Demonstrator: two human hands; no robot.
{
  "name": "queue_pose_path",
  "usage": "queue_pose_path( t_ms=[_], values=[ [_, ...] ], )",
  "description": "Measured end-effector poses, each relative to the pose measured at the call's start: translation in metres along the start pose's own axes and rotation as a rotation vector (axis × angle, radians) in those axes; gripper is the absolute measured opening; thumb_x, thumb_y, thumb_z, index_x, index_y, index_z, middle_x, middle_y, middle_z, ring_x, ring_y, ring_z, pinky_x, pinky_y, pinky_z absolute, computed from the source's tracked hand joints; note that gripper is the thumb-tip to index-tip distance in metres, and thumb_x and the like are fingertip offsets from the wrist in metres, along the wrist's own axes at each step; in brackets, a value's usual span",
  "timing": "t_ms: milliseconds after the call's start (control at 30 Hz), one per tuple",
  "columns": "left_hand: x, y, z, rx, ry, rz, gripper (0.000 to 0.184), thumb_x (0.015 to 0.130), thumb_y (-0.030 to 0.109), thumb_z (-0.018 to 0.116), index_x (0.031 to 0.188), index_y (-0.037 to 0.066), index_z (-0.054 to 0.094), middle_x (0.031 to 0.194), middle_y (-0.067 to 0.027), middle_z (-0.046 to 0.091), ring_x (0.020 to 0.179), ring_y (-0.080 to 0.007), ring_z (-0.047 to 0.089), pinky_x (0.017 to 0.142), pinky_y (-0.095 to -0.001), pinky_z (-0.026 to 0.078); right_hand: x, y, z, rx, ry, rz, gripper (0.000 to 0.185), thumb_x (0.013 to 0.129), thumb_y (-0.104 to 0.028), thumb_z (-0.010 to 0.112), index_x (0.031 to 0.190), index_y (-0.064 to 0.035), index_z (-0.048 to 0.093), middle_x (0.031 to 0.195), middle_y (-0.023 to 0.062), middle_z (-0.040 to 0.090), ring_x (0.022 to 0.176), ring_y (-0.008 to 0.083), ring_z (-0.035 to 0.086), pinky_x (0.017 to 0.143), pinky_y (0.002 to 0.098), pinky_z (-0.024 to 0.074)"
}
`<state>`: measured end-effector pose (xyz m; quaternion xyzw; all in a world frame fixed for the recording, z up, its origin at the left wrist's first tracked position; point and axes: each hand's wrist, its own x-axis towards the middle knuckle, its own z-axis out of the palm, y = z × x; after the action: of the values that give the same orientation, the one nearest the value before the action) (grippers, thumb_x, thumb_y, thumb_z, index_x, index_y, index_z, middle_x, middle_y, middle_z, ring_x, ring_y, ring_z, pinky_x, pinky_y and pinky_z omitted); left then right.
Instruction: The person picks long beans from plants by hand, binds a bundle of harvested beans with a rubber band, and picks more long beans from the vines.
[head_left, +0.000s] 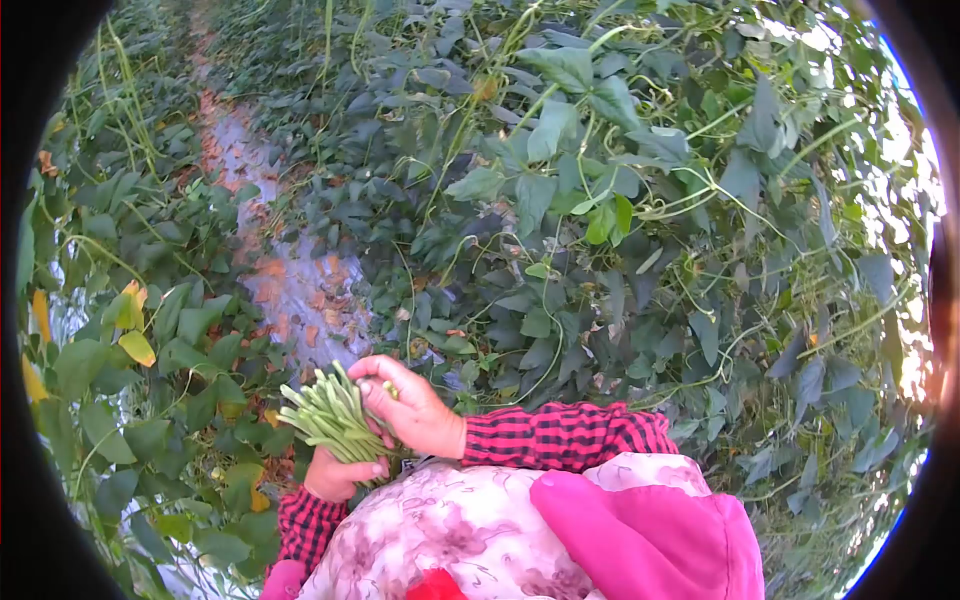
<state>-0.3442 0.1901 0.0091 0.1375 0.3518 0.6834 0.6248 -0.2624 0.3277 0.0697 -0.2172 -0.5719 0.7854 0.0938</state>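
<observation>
A thick bundle of green long beans (335,418) is gathered close in front of my body, its cut-looking ends fanned out toward the left. Wrapped around the bundle's lower side, my left hand (343,474) is closed on it with the thumb across the beans. My right hand (412,408) lies against the bundle's upper right side, fingers curled. A small green bean end shows between its thumb and fingers. The bundle's far ends are hidden behind my hands and sleeves.
Dense bean vines (600,260) rise on the right and ahead. More leafy plants (110,400) stand on the left, some leaves yellow. Between the rows runs a narrow path (300,290) with pale sheeting and dry brown leaves. Long beans (125,90) hang at the upper left.
</observation>
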Motion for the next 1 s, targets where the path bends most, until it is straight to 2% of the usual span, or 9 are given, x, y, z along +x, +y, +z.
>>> queue_pose_path(
  t_ms=[33,67,167,300,433,467,567,600,1000],
  values=[
    [-0.003,-0.002,0.001,0.047,0.021,-0.054,0.053,0.057,-0.002,0.068,0.106,0.0,0.047,0.091,-0.0076,0.056,0.081,-0.0176,0.056,0.069,-0.0291,0.047,0.0,0.003,0.005,-0.066,0.019,-0.034,0.02,0.091,-0.018,0.044,0.104,-0.0025,0.047,0.082,0.0012,0.05,0.067,0.0048,0.045,0.061,0.0202,0.041],
    [-0.001,-0.01,-0.002,0.112,0.021,-0.065,0.057,0.058,-0.002,0.068,0.11,0.001,0.045,0.092,-0.0077,0.056,0.082,-0.0191,0.056,0.071,-0.0302,0.047,0.005,0.011,0.004,-0.299,0.036,-0.357,0.023,0.09,-0.02,0.045,0.105,-0.0017,0.047,0.087,0.0019,0.052,0.079,0.0075,0.048,0.072,0.0229,0.0418],
    [-0.004,-0.022,-0.003,0.076,0.108,0.018,0.059,0.059,-0.003,0.066,0.112,0.002,0.043,0.091,-0.0067,0.055,0.083,-0.0187,0.056,0.069,-0.0294,0.048,0.004,0.021,-0.003,-0.296,-0.006,-0.224,0.025,0.09,-0.021,0.047,0.106,-0.0011,0.047,0.089,0.0016,0.053,0.088,0.0095,0.047,0.08,0.0244,0.0398],
    [-0.005,-0.013,0.005,-0.05,0.101,0.019,0.052,0.061,-0.003,0.063,0.108,0.001,0.043,0.086,-0.0095,0.056,0.072,-0.0195,0.058,0.061,-0.0291,0.049,0.0,0.018,-0.002,0.042,-0.088,-0.11,0.038,0.083,-0.027,0.058,0.109,-0.0019,0.046,0.075,-0.0018,0.047,0.07,0.0053,0.042,0.063,0.0213,0.0379],
    [-0.007,-0.007,0.016,0.125,0.128,-0.005,0.049,0.062,-0.004,0.063,0.106,0.001,0.044,0.08,-0.0104,0.057,0.066,-0.0205,0.059,0.059,-0.0297,0.05,-0.001,0.008,-0.001,-0.208,-0.031,-0.188,0.06,0.069,-0.028,0.073,0.115,-0.0013,0.044,0.065,-0.0042,0.038,0.062,0.0049,0.035,0.057,0.0198,0.0331],
    [-0.008,-0.004,0.021,0.154,0.117,0.011,0.044,0.063,-0.005,0.062,0.104,0.0,0.046,0.081,-0.0101,0.057,0.067,-0.0199,0.059,0.06,-0.0298,0.05,-0.004,-0.003,-0.001,-0.219,-0.038,-0.13,0.064,0.066,-0.025,0.075,0.116,-0.0003,0.044,0.069,-0.0007,0.047,0.066,0.0065,0.042,0.061,0.0215,0.0378],
    [-0.009,0.002,0.03,0.314,0.107,0.035,0.039,0.065,-0.005,0.062,0.102,-0.001,0.049,0.083,-0.0097,0.058,0.07,-0.0192,0.059,0.062,-0.0298,0.049,-0.006,-0.004,0.001,-0.239,-0.018,-0.323,0.059,0.066,-0.024,0.075,0.112,0.0006,0.047,0.079,0.0045,0.056,0.074,0.0097,0.05,0.07,0.0245,0.0417],
    [-0.011,0.004,0.034,0.337,0.109,0.02,0.037,0.067,-0.004,0.062,0.102,-0.001,0.051,0.086,-0.0088,0.058,0.074,-0.018,0.059,0.065,-0.029,0.048,-0.01,-0.007,0.001,-0.182,-0.051,-0.232,0.056,0.064,-0.021,0.075,0.108,0.0005,0.049,0.09,0.0087,0.058,0.081,0.0132,0.052,0.073,0.0275,0.0431],
    [-0.003,0.024,0.051,0.805,0.166,0.153,0.049,0.061,0.002,0.072,0.105,-0.001,0.05,0.102,-0.0083,0.053,0.091,-0.0184,0.053,0.08,-0.0325,0.042,-0.033,-0.028,0.001,-0.132,0.04,-0.445,0.049,0.067,-0.019,0.073,0.107,-0.0019,0.05,0.083,0.003,0.058,0.074,0.0068,0.048,0.065,0.0235,0.0408]
  ],
)
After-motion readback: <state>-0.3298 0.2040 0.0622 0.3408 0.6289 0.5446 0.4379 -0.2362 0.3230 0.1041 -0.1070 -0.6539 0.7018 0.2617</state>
